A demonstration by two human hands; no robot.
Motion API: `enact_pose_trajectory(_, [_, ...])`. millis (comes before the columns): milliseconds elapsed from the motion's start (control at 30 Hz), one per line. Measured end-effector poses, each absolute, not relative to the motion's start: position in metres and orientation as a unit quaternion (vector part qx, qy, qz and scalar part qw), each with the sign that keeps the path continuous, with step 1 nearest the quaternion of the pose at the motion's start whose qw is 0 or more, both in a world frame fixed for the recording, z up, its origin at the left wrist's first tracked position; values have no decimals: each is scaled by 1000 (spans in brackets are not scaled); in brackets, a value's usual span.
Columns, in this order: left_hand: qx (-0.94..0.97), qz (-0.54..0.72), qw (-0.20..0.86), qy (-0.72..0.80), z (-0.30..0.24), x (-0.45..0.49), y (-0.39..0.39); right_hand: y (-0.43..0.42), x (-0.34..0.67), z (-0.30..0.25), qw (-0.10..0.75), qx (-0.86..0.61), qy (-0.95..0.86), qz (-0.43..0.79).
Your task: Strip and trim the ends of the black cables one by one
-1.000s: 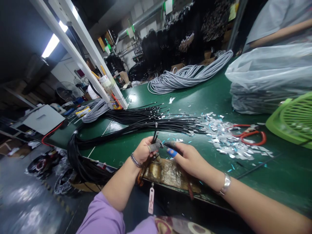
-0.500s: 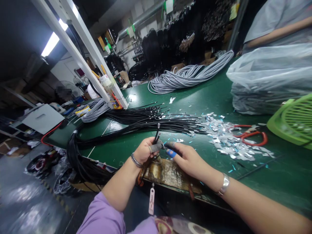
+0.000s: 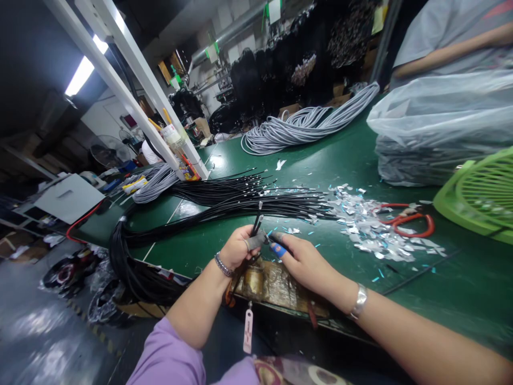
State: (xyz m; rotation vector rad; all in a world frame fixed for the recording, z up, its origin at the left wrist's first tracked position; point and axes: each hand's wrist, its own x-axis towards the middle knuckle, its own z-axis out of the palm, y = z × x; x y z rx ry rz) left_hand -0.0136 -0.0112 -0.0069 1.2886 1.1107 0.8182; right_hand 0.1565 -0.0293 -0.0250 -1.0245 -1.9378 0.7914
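Note:
My left hand (image 3: pixel 237 248) is closed around a few black cables (image 3: pixel 257 220), whose stripped, pale ends stick up above the thumb. Grey wrapping covers that thumb. Close against it, my right hand (image 3: pixel 306 259) pinches at a cable end, its thumb banded in blue tape and its index finger covered in dark grey. The exact tip between the fingers is too small to make out. Behind both hands, a long bundle of black cables (image 3: pixel 224 209) lies across the green table (image 3: pixel 320 155), its ends pointing right.
White and blue scraps (image 3: pixel 366 232) litter the table to the right, around red-handled scissors (image 3: pixel 414 224). Farther right are a green plastic basket (image 3: pixel 476 200) and a plastic-wrapped bundle (image 3: pixel 436 128). A grey cable coil (image 3: pixel 296 128) lies at the back. A person's arm (image 3: pixel 452 53) shows behind.
My right wrist has drawn slightly left, while its fingertips stay at the cable end. My left hand keeps its hold on the cables. The view has shifted a little.

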Motion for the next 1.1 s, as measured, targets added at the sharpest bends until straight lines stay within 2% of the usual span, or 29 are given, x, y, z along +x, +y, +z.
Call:
enact_pose_trajectory(767, [557, 362, 575, 477, -8, -15, -11, -29, 160, -21, 404, -400, -728, 383])
enact_pose_trajectory(833, [558, 361, 576, 476, -7, -14, -12, -28, 161, -20, 414, -400, -691, 438])
enact_pose_trajectory(1000, [577, 325, 599, 450, -3, -14, -15, -23, 162, -20, 387, -393, -488, 676])
enact_pose_trajectory(1100, [590, 308, 603, 439, -2, -14, -15, -22, 159, -23, 370, -370, -444, 727])
